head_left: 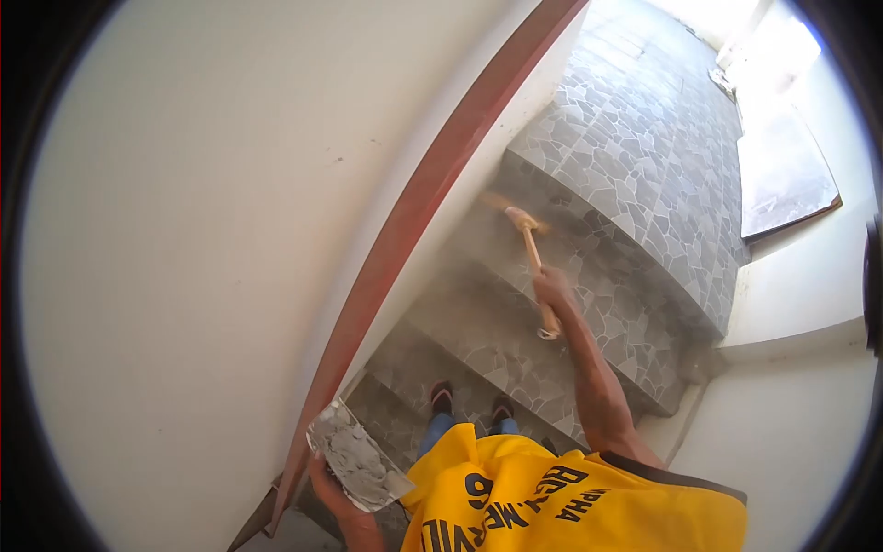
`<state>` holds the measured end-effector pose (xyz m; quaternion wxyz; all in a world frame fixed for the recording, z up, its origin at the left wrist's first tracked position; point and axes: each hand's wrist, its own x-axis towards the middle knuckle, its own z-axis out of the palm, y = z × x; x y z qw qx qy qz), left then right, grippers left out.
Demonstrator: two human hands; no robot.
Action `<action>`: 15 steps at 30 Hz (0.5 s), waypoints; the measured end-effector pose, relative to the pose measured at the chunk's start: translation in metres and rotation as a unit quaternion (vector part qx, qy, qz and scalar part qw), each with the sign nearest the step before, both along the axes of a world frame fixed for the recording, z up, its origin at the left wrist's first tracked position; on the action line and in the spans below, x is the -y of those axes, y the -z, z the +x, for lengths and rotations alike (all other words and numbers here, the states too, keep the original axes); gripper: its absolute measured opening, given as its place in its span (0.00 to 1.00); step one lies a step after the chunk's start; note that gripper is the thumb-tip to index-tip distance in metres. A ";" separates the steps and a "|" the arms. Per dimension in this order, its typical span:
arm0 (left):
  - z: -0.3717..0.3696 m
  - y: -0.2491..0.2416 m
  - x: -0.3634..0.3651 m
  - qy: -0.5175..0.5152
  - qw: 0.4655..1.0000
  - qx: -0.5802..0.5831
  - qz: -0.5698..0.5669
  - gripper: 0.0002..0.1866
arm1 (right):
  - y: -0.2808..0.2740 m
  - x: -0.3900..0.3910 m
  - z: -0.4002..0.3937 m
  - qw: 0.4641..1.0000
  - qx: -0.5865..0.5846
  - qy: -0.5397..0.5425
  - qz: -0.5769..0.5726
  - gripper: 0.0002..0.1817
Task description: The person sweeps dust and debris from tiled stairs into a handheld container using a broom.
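Mortar-like grey paste (357,460) lies nearest, close to our yellow shirt (515,492), on the tray (318,425) in our left hand (348,515). Our left fingers are curled at the tray's outer edge; their tips are mostly hidden, so we cannot tell how far they close beneath it. We would do well to hold that tray level, with firm support below, so the paste does not slide.

Beyond the tray, our feet (442,397) stand side by side on a lower stair; a steady stance matters while both hands are busy. Farther up, our right hand (552,287) is closed around a wooden-handled tool (533,250), its butt sticking out below the fingers. A firm but loose-wristed grip should give short, controlled strokes.

Past those fingers, the tool's head is blurred beside the upper riser (598,224); we cannot tell whether it touches. Left of them runs the dark red band (405,230) on the pale wall (202,230). Farthest off, beyond the right fingers, are patterned tiles (635,138) and a leaning panel (786,175).
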<state>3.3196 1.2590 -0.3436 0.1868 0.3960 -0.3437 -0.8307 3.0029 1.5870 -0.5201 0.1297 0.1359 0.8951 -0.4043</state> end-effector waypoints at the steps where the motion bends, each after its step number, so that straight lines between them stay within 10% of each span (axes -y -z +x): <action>1: 0.005 0.006 0.007 -0.002 1.000 0.002 0.009 0.22 | 0.010 0.024 -0.008 0.996 -0.018 0.002 0.091 0.15; 4: 0.017 0.035 0.030 -0.001 0.990 0.047 -0.131 0.20 | 0.051 0.057 -0.036 0.991 0.030 -0.025 0.130 0.14; 6: 0.017 0.027 0.040 0.027 0.980 0.081 -0.180 0.21 | 0.121 -0.016 -0.057 0.975 -0.092 -0.192 -0.061 0.12; 8: 0.019 0.038 0.052 0.043 0.973 0.094 -0.206 0.21 | -0.024 -0.006 -0.026 0.988 0.107 -0.004 -0.114 0.12; 15: -0.004 0.049 0.070 0.011 0.988 0.112 -0.107 0.24 | 0.022 0.038 -0.072 0.994 -0.002 -0.032 0.102 0.13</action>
